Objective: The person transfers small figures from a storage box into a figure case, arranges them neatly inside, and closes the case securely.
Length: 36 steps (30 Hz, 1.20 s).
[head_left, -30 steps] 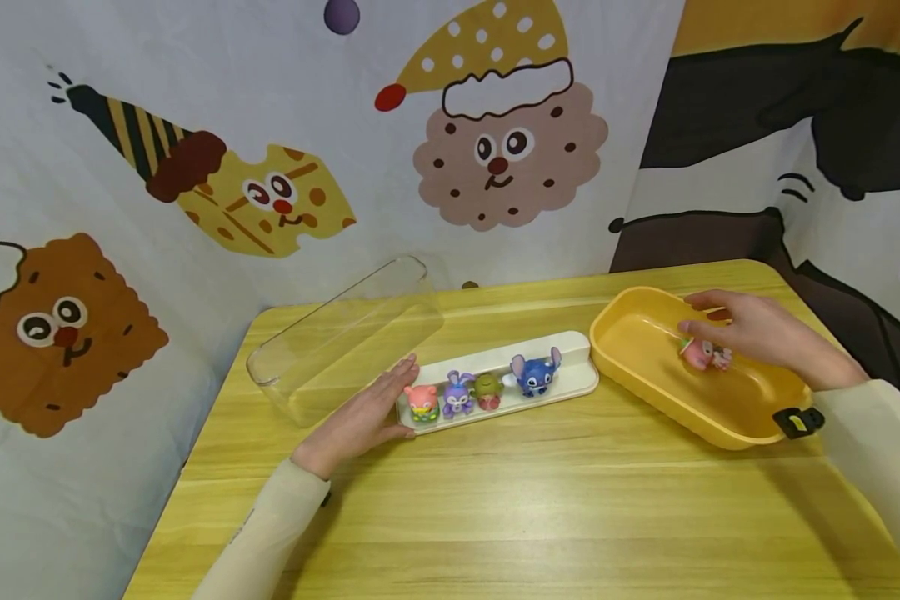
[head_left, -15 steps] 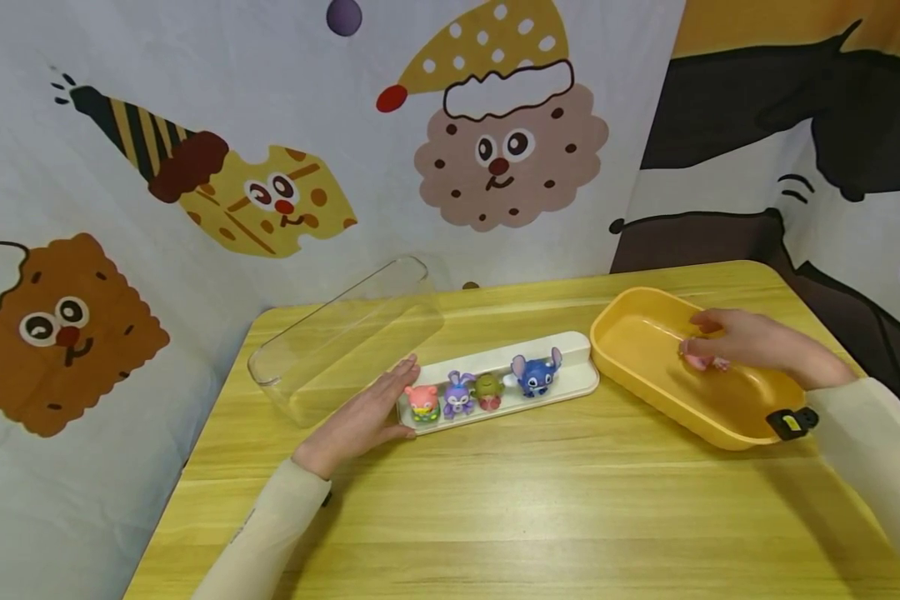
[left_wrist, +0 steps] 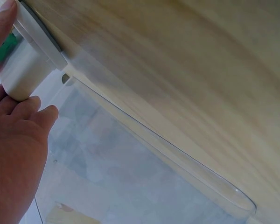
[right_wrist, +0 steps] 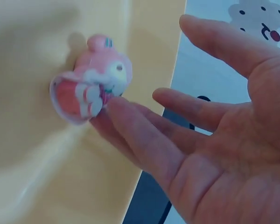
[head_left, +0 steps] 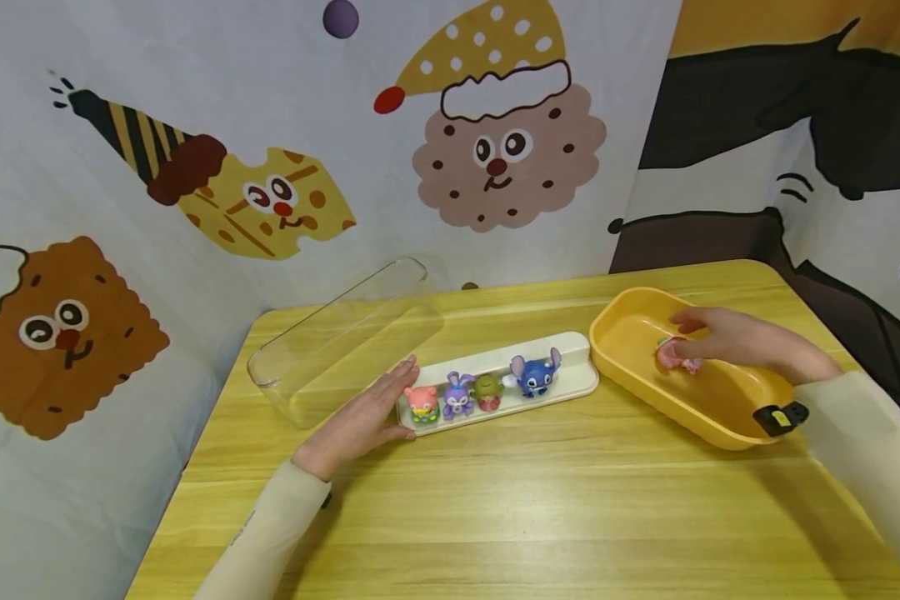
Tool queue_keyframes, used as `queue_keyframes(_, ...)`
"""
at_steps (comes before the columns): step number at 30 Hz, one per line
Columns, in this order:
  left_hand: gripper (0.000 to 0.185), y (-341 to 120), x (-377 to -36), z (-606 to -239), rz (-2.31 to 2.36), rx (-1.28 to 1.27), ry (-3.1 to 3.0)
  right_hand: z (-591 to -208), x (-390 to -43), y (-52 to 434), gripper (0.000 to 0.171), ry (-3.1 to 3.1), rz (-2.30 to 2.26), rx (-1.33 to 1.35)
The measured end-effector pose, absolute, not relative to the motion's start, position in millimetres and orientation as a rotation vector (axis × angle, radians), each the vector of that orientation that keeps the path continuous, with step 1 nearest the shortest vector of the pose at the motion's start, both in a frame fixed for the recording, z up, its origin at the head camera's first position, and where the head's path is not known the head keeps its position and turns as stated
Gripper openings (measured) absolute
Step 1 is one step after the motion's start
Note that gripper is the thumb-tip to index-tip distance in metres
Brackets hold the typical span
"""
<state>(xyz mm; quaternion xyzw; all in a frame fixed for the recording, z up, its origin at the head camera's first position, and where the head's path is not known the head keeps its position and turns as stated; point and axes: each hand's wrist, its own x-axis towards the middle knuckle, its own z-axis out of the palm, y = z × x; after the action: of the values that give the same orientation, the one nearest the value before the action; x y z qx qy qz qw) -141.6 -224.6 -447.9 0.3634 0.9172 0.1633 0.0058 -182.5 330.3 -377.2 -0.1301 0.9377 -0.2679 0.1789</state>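
My left hand (head_left: 360, 412) grips the left end of a white display base (head_left: 566, 387), its thumb by the front corner and its fingers by the back. On the base stand a pink bear-like figurine (head_left: 422, 403), a purple rabbit figurine (head_left: 458, 396), a green figurine (head_left: 487, 391) and a blue big-eared figurine (head_left: 536, 376). Inside the yellow bin (head_left: 633, 367), my right hand (head_left: 731, 337) pinches a pink hooded figurine (right_wrist: 95, 77) near its white feet with thumb and fingertip. In the right wrist view the other fingers spread away from it.
A clear plastic cover (head_left: 352, 333) lies on the wooden table (head_left: 540, 508) behind my left hand. The yellow bin stands at the base's right end. A printed cloth backdrop (head_left: 390, 183) rises behind the table's back edge.
My right hand has come down to the pink hooded figurine, and both have shifted left inside the bin. The left hand and the base have stayed put.
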Motion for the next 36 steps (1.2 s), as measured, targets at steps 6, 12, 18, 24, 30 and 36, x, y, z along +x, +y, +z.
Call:
queue_keyframes(6, 0.096, -224.9, -140.6, -447.7, 0.512, 1.110, 2.869, -381.4, -189.3, 343.4, 0.071, 2.624, -0.761, -0.336)
queue_keyframes(12, 0.096, -224.9, -139.9, -446.7, 0.514, 1.103, 2.865, -386.2, -195.0, 346.9, 0.068, 2.615, -0.734, -0.376)
queue_keyframes(18, 0.095, -224.9, -140.0, -447.0, 0.523, 1.111, 2.866, -388.9, -197.2, 340.8, 0.069, 2.598, -0.707, -0.415)
queue_keyframes(24, 0.095, -224.3, -140.3, -447.5, 0.526, 1.119, 2.862, -395.2, -199.4, 338.0, 0.062, 2.587, -0.714, -0.438)
queue_keyframes(30, 0.094, -224.4, -140.4, -447.6, 0.534, 1.107, 2.852, -401.1, -201.2, 335.3, 0.036, 2.598, -0.704, -0.461)
queue_keyframes(36, 0.094, -225.0, -140.0, -446.9, 0.537, 1.111, 2.849, -403.5, -201.4, 331.5, 0.026, 2.584, -0.721, -0.453)
